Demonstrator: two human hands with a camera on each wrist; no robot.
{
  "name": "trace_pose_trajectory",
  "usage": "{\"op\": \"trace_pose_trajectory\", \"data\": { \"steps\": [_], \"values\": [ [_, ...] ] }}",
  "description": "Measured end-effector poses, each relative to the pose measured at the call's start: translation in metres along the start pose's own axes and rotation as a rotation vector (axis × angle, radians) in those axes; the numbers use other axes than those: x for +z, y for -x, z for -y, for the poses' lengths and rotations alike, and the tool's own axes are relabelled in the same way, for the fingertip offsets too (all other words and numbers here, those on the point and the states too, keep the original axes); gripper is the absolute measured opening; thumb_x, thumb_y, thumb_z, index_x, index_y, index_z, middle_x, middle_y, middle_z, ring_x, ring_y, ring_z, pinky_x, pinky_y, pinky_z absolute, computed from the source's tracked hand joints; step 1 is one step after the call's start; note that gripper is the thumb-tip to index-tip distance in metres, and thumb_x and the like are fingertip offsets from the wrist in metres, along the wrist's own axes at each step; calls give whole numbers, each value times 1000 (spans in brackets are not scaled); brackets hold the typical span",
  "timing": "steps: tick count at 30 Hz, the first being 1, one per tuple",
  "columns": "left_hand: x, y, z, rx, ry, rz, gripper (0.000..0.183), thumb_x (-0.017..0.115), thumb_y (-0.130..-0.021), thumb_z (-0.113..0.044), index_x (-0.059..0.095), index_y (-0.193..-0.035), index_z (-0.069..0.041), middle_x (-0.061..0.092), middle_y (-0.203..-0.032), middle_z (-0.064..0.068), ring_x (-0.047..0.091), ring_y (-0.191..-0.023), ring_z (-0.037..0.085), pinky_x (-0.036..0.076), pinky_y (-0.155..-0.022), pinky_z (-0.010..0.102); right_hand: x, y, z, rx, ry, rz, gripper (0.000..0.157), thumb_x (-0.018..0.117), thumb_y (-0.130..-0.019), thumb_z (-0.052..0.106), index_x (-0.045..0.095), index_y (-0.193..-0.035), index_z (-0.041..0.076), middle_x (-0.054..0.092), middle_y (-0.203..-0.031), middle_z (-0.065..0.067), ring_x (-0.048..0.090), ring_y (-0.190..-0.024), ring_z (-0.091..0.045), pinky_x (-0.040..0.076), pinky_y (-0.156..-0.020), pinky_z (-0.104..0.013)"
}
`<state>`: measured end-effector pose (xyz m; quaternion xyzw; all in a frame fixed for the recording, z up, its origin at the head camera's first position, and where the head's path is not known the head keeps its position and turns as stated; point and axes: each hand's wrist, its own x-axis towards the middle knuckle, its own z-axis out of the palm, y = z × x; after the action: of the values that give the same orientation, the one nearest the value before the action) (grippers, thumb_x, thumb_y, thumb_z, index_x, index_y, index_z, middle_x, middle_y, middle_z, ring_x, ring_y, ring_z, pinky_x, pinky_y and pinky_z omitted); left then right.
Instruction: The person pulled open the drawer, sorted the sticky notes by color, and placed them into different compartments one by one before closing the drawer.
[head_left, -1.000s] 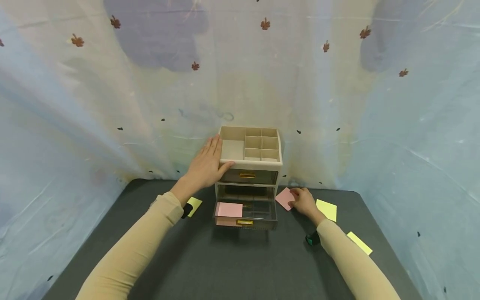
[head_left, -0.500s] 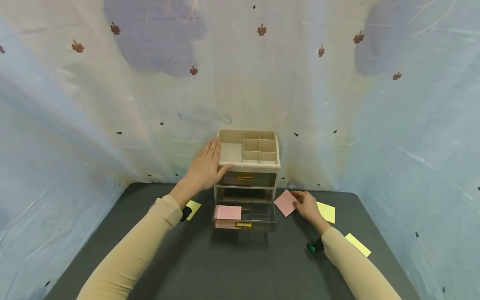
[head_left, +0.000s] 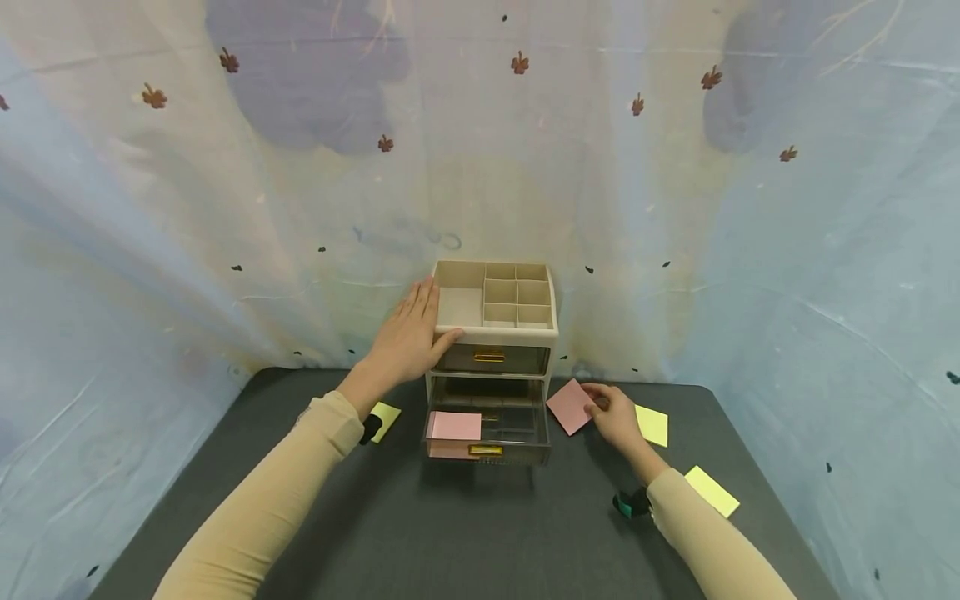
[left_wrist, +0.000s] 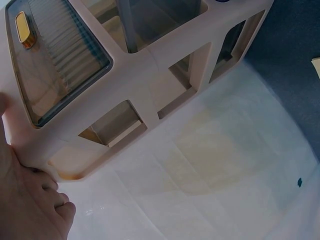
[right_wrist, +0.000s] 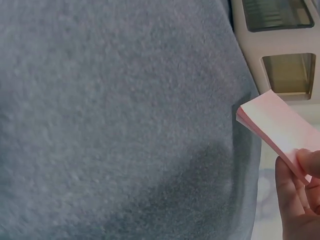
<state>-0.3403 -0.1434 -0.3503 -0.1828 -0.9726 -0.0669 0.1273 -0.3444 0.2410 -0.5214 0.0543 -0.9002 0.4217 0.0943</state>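
Note:
My left hand (head_left: 408,337) lies with straight fingers along the left side of a cream desktop organizer (head_left: 517,332), its thumb on the front top edge. In the left wrist view, part of that hand (left_wrist: 32,195) shows against the organizer's side. The lower smoked drawer (head_left: 517,452) is pulled out and holds a pink sticky note pad (head_left: 456,427) in its left part. My right hand (head_left: 618,417) pinches another pink sticky note pad (head_left: 570,407) just right of the drawer. In the right wrist view, thumb and fingers grip the end of this pad (right_wrist: 277,122).
Yellow sticky note pads lie on the dark table (head_left: 480,533): one yellow pad (head_left: 386,421) by the left wrist, another yellow pad (head_left: 652,426) behind the right wrist, a third yellow pad (head_left: 711,491) beside the right forearm. A patterned curtain (head_left: 480,167) hangs behind the table.
My right hand has shifted slightly, and more of the pink pad it pinches shows now. The left hand stays on the organizer. The whole head view has tilted a little.

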Motion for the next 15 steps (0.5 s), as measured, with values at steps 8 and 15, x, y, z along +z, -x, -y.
{"op": "trace_pose_trajectory", "data": {
  "steps": [8,15],
  "values": [
    [1,0,0,-5,1,4,94,35,-107,-63,4,-165,4,-3,-173,20,2,-160,38,14,-129,52,-4,9,8,16,-36,-55,35,67,-98,-2,68,-133,1,63,-119,-22,68,-109,-38,61,-84,-45],
    [1,-1,0,-1,-1,2,93,35,-108,-63,4,-165,4,-2,-173,20,2,-160,38,13,-129,51,-11,13,14,4,-54,-107,37,69,-98,-2,69,-134,4,63,-119,-21,69,-109,-38,61,-82,-37]
  ]
}}
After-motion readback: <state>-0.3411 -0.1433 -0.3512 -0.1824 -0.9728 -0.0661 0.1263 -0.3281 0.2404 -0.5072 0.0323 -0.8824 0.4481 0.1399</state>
